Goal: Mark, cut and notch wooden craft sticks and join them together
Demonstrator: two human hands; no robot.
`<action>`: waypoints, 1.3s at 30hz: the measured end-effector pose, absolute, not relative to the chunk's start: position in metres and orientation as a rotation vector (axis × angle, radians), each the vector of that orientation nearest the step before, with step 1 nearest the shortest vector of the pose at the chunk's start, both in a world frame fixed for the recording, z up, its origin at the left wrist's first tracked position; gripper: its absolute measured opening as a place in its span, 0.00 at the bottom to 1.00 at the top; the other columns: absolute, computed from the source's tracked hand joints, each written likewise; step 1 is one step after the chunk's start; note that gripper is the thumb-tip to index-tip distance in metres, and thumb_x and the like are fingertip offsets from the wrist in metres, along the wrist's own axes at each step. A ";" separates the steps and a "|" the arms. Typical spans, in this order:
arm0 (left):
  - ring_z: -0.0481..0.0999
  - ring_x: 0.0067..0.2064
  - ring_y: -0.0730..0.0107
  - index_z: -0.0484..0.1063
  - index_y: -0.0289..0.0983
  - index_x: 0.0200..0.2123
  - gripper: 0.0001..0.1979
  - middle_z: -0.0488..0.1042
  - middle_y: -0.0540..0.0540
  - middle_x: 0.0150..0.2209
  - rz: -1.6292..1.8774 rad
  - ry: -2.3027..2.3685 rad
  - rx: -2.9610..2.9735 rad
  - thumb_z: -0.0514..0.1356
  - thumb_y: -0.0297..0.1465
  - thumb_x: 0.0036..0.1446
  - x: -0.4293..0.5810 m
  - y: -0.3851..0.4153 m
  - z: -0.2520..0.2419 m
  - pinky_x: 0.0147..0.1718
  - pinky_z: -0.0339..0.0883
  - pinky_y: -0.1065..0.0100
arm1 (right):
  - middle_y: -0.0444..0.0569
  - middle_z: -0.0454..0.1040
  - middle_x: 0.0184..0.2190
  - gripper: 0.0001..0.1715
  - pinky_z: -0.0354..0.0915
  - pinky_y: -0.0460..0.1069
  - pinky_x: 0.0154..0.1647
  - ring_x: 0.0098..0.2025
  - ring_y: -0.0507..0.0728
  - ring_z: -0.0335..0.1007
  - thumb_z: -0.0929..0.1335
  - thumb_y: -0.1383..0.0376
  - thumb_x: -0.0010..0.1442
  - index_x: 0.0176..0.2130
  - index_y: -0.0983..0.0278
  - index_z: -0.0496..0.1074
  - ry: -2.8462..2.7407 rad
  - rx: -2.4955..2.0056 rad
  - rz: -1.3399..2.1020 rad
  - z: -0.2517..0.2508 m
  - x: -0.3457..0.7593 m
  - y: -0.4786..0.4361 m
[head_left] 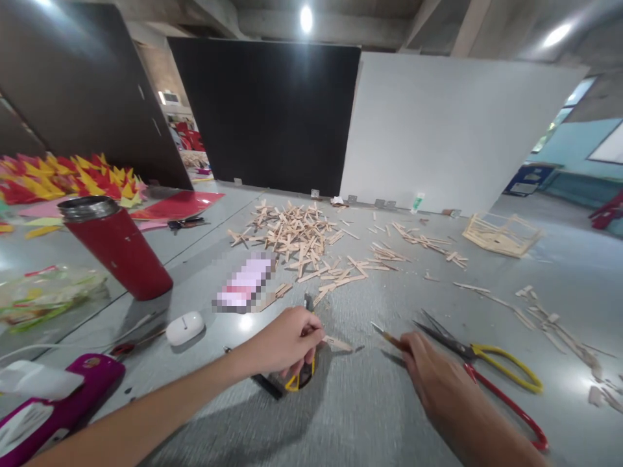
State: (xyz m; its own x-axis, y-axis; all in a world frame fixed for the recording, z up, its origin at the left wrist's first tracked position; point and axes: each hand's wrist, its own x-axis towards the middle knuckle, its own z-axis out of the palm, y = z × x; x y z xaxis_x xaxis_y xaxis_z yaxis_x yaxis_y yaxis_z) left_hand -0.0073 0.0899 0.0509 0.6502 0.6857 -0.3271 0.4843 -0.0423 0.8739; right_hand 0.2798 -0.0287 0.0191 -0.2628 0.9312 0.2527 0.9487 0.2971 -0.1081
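Observation:
My left hand is closed in a pinch on one end of a short flat wooden stick, whose other end points right. Partly hidden beneath that hand is a yellow-edged item that I cannot make out, beside a black pen-like object. My right hand is wrapped round a craft knife, its thin blade pointing up and left, apart from the stick. Just right of that hand lie scissors with yellow handles and a red-handled tool.
Piled beyond my hands are many wooden pieces. A small stick frame stands back right. At left are a phone, a red flask, a white case and a purple glue gun. Black and white boards rise behind.

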 end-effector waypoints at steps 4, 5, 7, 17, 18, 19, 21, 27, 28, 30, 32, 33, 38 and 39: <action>0.70 0.18 0.72 0.71 0.38 0.27 0.16 0.72 0.51 0.22 0.277 0.911 1.659 0.61 0.42 0.63 -0.006 0.086 0.048 0.20 0.57 0.72 | 0.53 0.85 0.42 0.15 0.77 0.51 0.36 0.41 0.62 0.86 0.57 0.65 0.78 0.55 0.60 0.69 -2.152 -1.703 0.063 0.024 0.271 -0.038; 0.71 0.20 0.72 0.72 0.38 0.28 0.15 0.73 0.51 0.22 0.310 0.896 1.650 0.63 0.41 0.62 -0.006 0.085 0.048 0.22 0.59 0.71 | 0.52 0.86 0.42 0.15 0.77 0.51 0.36 0.40 0.61 0.86 0.57 0.64 0.78 0.55 0.59 0.69 -2.154 -1.668 0.110 0.025 0.266 -0.040; 0.73 0.25 0.70 0.74 0.38 0.29 0.12 0.74 0.51 0.24 0.387 0.870 1.615 0.66 0.39 0.59 -0.004 0.083 0.051 0.26 0.61 0.71 | 0.50 0.86 0.45 0.14 0.77 0.50 0.40 0.42 0.60 0.86 0.59 0.64 0.78 0.55 0.58 0.70 -2.123 -1.593 0.205 0.025 0.258 -0.043; 0.82 0.26 0.62 0.63 0.40 0.34 0.18 0.75 0.49 0.26 0.395 0.674 1.075 0.60 0.48 0.63 0.018 0.057 0.051 0.20 0.69 0.70 | 0.40 0.74 0.26 0.13 0.65 0.45 0.27 0.23 0.53 0.71 0.59 0.61 0.78 0.50 0.59 0.70 -1.883 -1.605 0.368 0.034 0.252 -0.051; 0.80 0.24 0.64 0.63 0.40 0.36 0.18 0.74 0.51 0.26 0.377 0.688 1.050 0.61 0.48 0.64 0.019 0.056 0.049 0.17 0.65 0.73 | 0.40 0.74 0.25 0.13 0.63 0.45 0.25 0.22 0.53 0.69 0.59 0.60 0.78 0.48 0.59 0.71 -1.867 -1.609 0.413 0.036 0.250 -0.051; 0.80 0.23 0.66 0.63 0.40 0.38 0.19 0.73 0.52 0.26 0.367 0.705 1.025 0.62 0.49 0.65 0.019 0.055 0.047 0.16 0.64 0.75 | 0.40 0.73 0.24 0.14 0.61 0.45 0.23 0.21 0.52 0.68 0.59 0.60 0.78 0.46 0.59 0.71 -1.856 -1.617 0.464 0.038 0.249 -0.050; 0.80 0.24 0.67 0.63 0.40 0.41 0.21 0.73 0.53 0.27 0.369 0.717 0.999 0.64 0.50 0.64 0.019 0.055 0.043 0.16 0.66 0.74 | 0.40 0.72 0.24 0.15 0.58 0.46 0.22 0.21 0.52 0.66 0.59 0.59 0.78 0.45 0.60 0.71 -1.845 -1.628 0.565 0.038 0.249 -0.048; 0.81 0.28 0.67 0.62 0.40 0.49 0.27 0.78 0.49 0.36 0.405 0.660 1.123 0.73 0.42 0.56 0.022 0.052 0.033 0.21 0.72 0.70 | 0.42 0.77 0.32 0.22 0.63 0.43 0.20 0.19 0.49 0.69 0.59 0.57 0.78 0.63 0.60 0.68 -1.697 -1.579 0.787 0.025 0.249 -0.052; 0.81 0.26 0.67 0.63 0.40 0.48 0.24 0.78 0.47 0.37 0.392 0.683 1.175 0.70 0.44 0.60 0.023 0.051 0.031 0.19 0.72 0.70 | 0.42 0.78 0.33 0.23 0.64 0.43 0.20 0.17 0.48 0.67 0.58 0.57 0.78 0.66 0.59 0.66 -1.665 -1.574 0.845 0.023 0.249 -0.053; 0.77 0.21 0.70 0.65 0.39 0.42 0.17 0.77 0.47 0.35 0.347 0.740 1.304 0.61 0.47 0.67 0.024 0.048 0.028 0.15 0.65 0.72 | 0.42 0.81 0.32 0.23 0.63 0.42 0.19 0.17 0.48 0.66 0.60 0.59 0.77 0.67 0.58 0.65 -1.674 -1.574 0.870 0.021 0.247 -0.056; 0.69 0.17 0.74 0.64 0.40 0.34 0.17 0.72 0.52 0.26 0.333 0.785 1.432 0.55 0.45 0.71 0.026 0.045 0.027 0.14 0.57 0.74 | 0.41 0.81 0.28 0.21 0.61 0.42 0.18 0.18 0.49 0.66 0.63 0.60 0.76 0.64 0.60 0.70 -1.759 -1.562 0.746 0.019 0.245 -0.057; 0.67 0.18 0.75 0.63 0.40 0.32 0.17 0.69 0.54 0.23 0.359 0.803 1.482 0.54 0.44 0.72 0.027 0.044 0.028 0.15 0.55 0.74 | 0.40 0.80 0.26 0.20 0.60 0.41 0.18 0.18 0.49 0.67 0.63 0.61 0.75 0.62 0.61 0.73 -1.799 -1.548 0.654 0.018 0.244 -0.057; 0.66 0.23 0.74 0.65 0.40 0.34 0.15 0.66 0.54 0.24 0.460 0.814 1.599 0.52 0.40 0.74 0.029 0.038 0.024 0.22 0.59 0.74 | 0.38 0.78 0.22 0.23 0.59 0.40 0.15 0.14 0.47 0.61 0.64 0.68 0.72 0.62 0.68 0.77 -1.864 -1.407 0.373 0.007 0.238 -0.057; 0.65 0.21 0.74 0.65 0.40 0.35 0.15 0.66 0.54 0.23 0.446 0.807 1.597 0.50 0.41 0.74 0.030 0.037 0.021 0.20 0.58 0.73 | 0.39 0.79 0.23 0.23 0.61 0.40 0.16 0.14 0.46 0.61 0.64 0.68 0.72 0.62 0.68 0.77 -1.861 -1.392 0.338 0.005 0.238 -0.057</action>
